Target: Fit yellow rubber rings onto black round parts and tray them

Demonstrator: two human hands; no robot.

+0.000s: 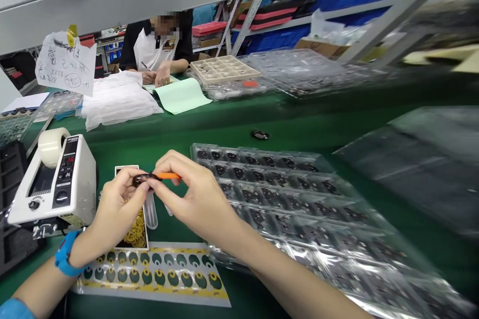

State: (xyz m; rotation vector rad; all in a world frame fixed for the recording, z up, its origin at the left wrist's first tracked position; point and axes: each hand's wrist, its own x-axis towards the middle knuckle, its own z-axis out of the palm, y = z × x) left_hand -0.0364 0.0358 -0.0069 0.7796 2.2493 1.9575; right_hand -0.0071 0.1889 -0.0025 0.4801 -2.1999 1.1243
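Note:
Between the thumb and fingers of my left hand is a small, dark, glossy oval part. My right hand pinches a thin orange stick-like tool. Its thumb and fingertips meet the part's right side; the tool's tip is hidden. Beneath my hands stands a narrow box of yellow rings, beside a clear plastic strip. A sheet of die-cut stickers lies nearer me. To the right, a clear compartment tray holds many small dark parts. Another dark oval piece lies behind the tray.
A white tape dispenser stands at the left. Dark plastic sheeting covers the right side of the green table. Across the table, a person writes near white bags, green paper and a beige divided tray.

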